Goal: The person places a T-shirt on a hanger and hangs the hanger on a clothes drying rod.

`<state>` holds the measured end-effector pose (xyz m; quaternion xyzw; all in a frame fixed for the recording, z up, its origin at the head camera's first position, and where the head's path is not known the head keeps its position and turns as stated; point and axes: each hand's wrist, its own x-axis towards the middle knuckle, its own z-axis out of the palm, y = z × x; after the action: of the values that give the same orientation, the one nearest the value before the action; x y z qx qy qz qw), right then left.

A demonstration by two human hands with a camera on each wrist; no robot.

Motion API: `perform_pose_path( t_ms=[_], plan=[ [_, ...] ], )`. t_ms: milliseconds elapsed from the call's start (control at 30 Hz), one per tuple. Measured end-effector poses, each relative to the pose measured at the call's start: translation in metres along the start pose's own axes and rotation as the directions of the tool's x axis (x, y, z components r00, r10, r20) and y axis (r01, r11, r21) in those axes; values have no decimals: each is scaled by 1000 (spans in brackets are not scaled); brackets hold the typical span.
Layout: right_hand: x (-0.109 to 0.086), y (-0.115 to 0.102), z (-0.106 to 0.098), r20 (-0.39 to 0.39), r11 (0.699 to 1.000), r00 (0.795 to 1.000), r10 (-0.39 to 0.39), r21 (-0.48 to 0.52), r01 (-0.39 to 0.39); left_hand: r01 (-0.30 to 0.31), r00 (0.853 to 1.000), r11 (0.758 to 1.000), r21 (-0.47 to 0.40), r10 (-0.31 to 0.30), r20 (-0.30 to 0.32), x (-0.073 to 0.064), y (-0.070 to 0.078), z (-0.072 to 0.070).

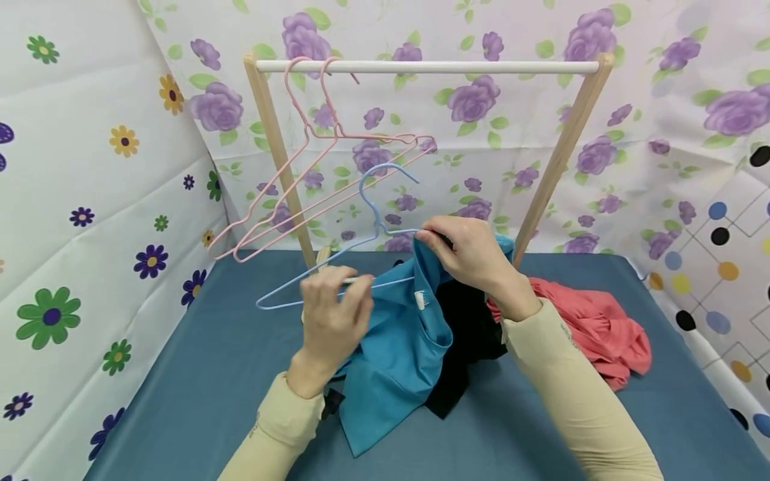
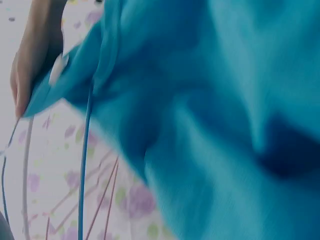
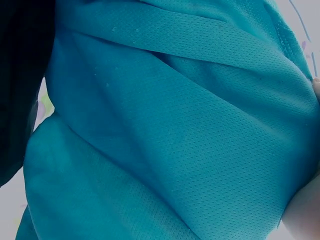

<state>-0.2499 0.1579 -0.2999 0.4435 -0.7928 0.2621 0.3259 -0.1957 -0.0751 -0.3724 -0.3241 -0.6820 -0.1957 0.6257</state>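
My right hand [image 1: 466, 257] pinches the neckline of a turquoise-blue mesh shirt [image 1: 397, 354], right by the shoulder of a light blue hanger [image 1: 377, 214]. The hanger's right side runs into the shirt's opening, where a small white label [image 1: 420, 299] shows; its left end sticks out bare. My left hand [image 1: 333, 314] has bent fingers and overlaps the hanger's left side; I cannot tell whether it grips the hanger. In the left wrist view, the hanger's lower bar [image 2: 85, 165] enters the blue cloth [image 2: 200, 125]. Mesh folds [image 3: 200, 115] fill most of the right wrist view.
Two pink hangers [image 1: 325, 137] hang at the left of a white rail [image 1: 451, 67] on wooden posts [image 1: 562, 153]. A black garment [image 1: 466, 321] lies behind the shirt, a coral-red one [image 1: 601, 327] to its right. Blue cloth [image 1: 198, 401] covers the table; patterned sheets [image 1: 78, 167] surround it.
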Motion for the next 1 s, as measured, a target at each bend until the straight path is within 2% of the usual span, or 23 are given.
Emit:
perform_pose_path(
  t_ms=[133, 233, 300, 500, 700, 1000],
  plan=[
    [0, -1, 0, 4, 1000, 1000, -5, 0, 5, 143, 989, 986, 82, -139, -59, 5, -16, -8],
    [1, -1, 0, -4, 1000, 1000, -8, 2, 9, 236, 972, 967, 92, -233, -42, 6, -23, -12],
    [1, -2, 0, -13, 1000, 1000, -9, 0, 9, 261, 965, 962, 83, -260, -19, 6, -26, -13],
    [1, -2, 2, -13, 1000, 1000, -10, -17, 10, 293, 954, 956, 28, -294, 52, 4, -28, -12],
    [1, -2, 5, -11, 999, 1000, -25, -36, 24, 305, 949, 952, 1, -304, 81, 1, -28, -7],
    [2, -4, 8, -6, 999, 999, -40, -31, 40, 315, 942, 949, -26, -309, 132, 3, -21, -1]
  ],
)
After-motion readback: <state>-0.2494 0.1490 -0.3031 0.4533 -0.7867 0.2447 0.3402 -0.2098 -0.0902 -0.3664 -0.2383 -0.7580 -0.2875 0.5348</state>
